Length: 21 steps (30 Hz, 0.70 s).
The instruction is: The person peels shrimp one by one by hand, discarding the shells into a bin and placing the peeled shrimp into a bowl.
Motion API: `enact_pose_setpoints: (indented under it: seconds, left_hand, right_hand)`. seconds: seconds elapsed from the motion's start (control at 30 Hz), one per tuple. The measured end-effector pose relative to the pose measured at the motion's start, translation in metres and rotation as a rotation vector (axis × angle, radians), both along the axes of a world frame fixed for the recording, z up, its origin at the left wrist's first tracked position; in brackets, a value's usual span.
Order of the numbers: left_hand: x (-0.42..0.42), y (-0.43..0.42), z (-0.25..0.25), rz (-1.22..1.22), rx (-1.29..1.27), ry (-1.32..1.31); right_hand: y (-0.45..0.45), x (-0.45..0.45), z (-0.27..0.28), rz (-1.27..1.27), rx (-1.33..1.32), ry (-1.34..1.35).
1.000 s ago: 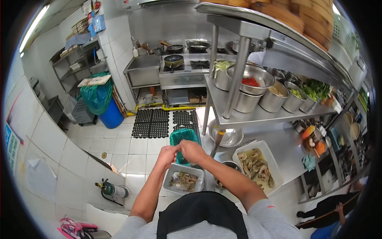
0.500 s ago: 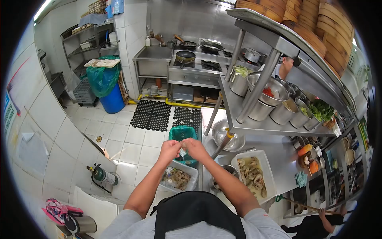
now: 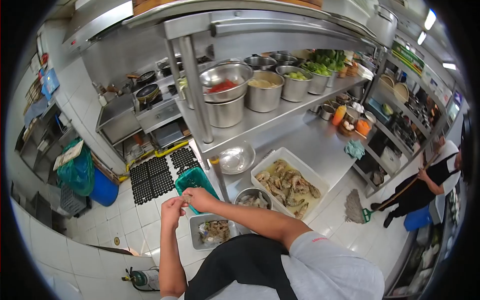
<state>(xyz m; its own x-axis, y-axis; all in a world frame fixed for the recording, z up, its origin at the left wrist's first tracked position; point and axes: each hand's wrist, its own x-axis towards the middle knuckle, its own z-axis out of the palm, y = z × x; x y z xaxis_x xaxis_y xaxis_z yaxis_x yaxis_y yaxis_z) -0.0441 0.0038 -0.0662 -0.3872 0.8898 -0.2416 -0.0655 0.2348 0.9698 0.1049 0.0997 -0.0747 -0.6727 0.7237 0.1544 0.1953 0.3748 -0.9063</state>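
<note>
Both hands are raised together in front of me, fingers pinched around a small shrimp (image 3: 187, 198). My left hand (image 3: 172, 211) closes on its left side, and my right hand (image 3: 201, 200) grips it from the right. Behind them stands a green bin (image 3: 204, 179). Below is a grey tub (image 3: 199, 244) holding shrimp and scraps. On the steel table, right of my hands, a round steel pot (image 3: 270, 204) contains pale, apparently peeled shrimp. Beside it, a white container (image 3: 320, 186) holds several whole shrimp (image 3: 291, 184) in yellowish liquid.
A steel bowl (image 3: 236, 158) sits behind the pot, under a shelf (image 3: 280, 111) lined with steel pots of vegetables. A shelf post (image 3: 196, 90) rises close by. At right, another person (image 3: 434, 175) holds a mop (image 3: 356, 207). Black mats (image 3: 151, 180) cover the floor ahead.
My view has swung to the right, bringing the whole shrimp container and the person with the mop further into sight. Both hands stay together on the small shrimp.
</note>
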Motion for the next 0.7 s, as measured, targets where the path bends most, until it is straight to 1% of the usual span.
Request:
enact_pose_setpoints:
  seconds: [0.07,0.13,0.17,0.27,0.3,0.4,0.43,0.53,0.57,0.67,0.7]
  left_hand:
    - [-0.003,0.0,0.002,-0.031,0.016,-0.174]
    - [-0.002,0.0,-0.002,-0.035,0.071,-0.339]
    - [-0.002,0.001,-0.004,-0.066,0.1,-0.372]
    - [0.011,0.003,-0.001,-0.007,0.136,-0.437]
    - [0.014,0.003,0.002,0.009,0.12,-0.431]
    - [0.013,0.004,0.004,0.061,0.052,-0.288]
    - [0.015,0.005,0.007,0.091,0.028,-0.26]
    - [0.01,0.008,0.011,0.073,-0.008,-0.214]
    - [0.01,0.009,0.011,0.091,0.01,-0.232]
    - [0.004,0.007,0.01,-0.003,0.068,-0.224]
    - [0.005,0.003,0.015,-0.015,0.063,-0.229]
  right_hand:
    - [0.001,0.002,-0.002,-0.008,0.042,0.108]
    - [0.007,0.001,-0.005,0.025,-0.252,0.17]
    - [0.01,0.0,-0.007,0.041,-0.402,0.203]
    - [0.013,0.004,-0.002,0.044,-0.677,0.256]
    - [0.015,0.006,-0.001,0.041,-0.731,0.242]
    - [0.015,0.009,0.004,0.034,-0.809,0.316]
    - [0.014,0.008,0.005,0.066,-0.699,0.263]
    - [0.01,0.004,0.005,0.056,-0.343,0.203]
    - [0.01,0.002,0.004,0.035,-0.356,0.201]
    - [0.015,0.011,0.021,0.079,-0.355,0.09]
    - [0.018,0.009,0.016,0.079,-0.408,0.122]
